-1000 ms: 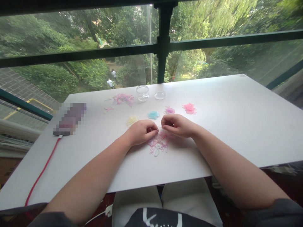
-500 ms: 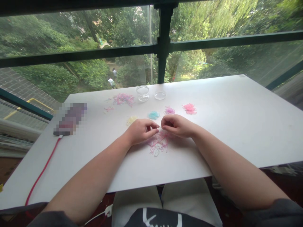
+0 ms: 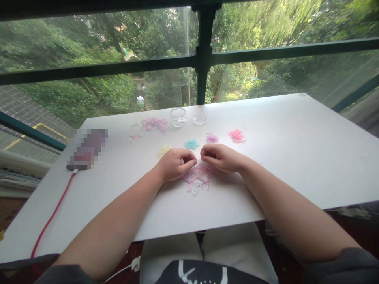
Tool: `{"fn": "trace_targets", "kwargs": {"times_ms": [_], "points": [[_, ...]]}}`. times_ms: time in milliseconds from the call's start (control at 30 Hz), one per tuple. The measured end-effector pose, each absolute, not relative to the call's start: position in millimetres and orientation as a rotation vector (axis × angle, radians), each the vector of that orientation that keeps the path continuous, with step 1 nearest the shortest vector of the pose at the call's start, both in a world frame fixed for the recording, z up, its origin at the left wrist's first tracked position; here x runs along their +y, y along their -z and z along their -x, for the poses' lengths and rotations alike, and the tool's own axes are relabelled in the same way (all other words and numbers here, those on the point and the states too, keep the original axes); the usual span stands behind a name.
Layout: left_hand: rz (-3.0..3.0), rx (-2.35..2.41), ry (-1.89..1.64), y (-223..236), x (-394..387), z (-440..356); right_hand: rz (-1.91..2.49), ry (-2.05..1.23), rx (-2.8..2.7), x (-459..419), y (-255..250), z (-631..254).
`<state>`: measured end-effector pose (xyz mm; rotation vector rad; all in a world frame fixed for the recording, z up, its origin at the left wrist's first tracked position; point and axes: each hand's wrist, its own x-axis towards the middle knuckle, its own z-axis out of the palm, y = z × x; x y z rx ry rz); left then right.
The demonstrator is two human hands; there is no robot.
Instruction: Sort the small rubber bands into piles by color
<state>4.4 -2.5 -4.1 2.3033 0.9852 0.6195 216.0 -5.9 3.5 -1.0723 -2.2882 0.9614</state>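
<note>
Head view, mixed pile of thin bands (image 3: 197, 180) on white table (image 3: 296, 157), left hand (image 3: 196, 160) and right hand (image 3: 201, 157) at its far edge, fingertips of each closed together, any held band impossible to tell, yellow pile (image 3: 164, 151), blue pile (image 3: 191, 144) and pink pile (image 3: 237, 135) beyond it.

Left hand (image 3: 177, 164): thumb and forefinger, parted a moment ago, now drawn together; upper of two pale loops seen at first in the near mixed pile (image 3: 197, 179) no longer visible there; outside, white-topped person (image 3: 141, 99) slightly farther right.
</note>
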Motion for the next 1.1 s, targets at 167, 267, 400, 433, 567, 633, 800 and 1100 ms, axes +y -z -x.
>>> {"fn": "trace_targets", "kwargs": {"times_ms": [167, 267, 400, 433, 567, 633, 800, 1100], "points": [[-2.300, 0.964, -0.621, 3.9, -2.1, -4.1, 1.076, -0.938, -2.305, -5.6, -3.3, -215.7], [-2.292, 0.984, -0.620, 3.9, -1.7, -3.1, 1.074, -0.943, -2.281, -4.9, -2.7, -217.3], [-2.279, 1.010, -0.620, 3.9, -1.8, -2.6, 1.000, -1.017, -2.262, -4.7, -1.6, -219.7], [-2.279, 1.008, -0.618, 3.9, -2.1, -2.8, 0.976, -1.042, -2.263, -4.8, -1.2, -219.8], [-2.284, 0.994, -0.613, 4.0, -3.3, -4.1, 0.938, -1.068, -2.261, -5.2, 0.5, -217.9], [-2.289, 0.981, -0.610, 3.9, -3.6, -4.5, 0.939, -1.036, -2.252, -5.3, 0.9, -216.6], [-2.296, 0.960, -0.602, 3.5, -3.5, -4.4, 0.963, -0.995, -2.241, -5.8, -0.3, -215.2], [-2.304, 0.964, -0.609, 3.7, -3.6, -4.5, 1.030, -0.948, -2.277, -6.5, -1.3, -215.0]]}}
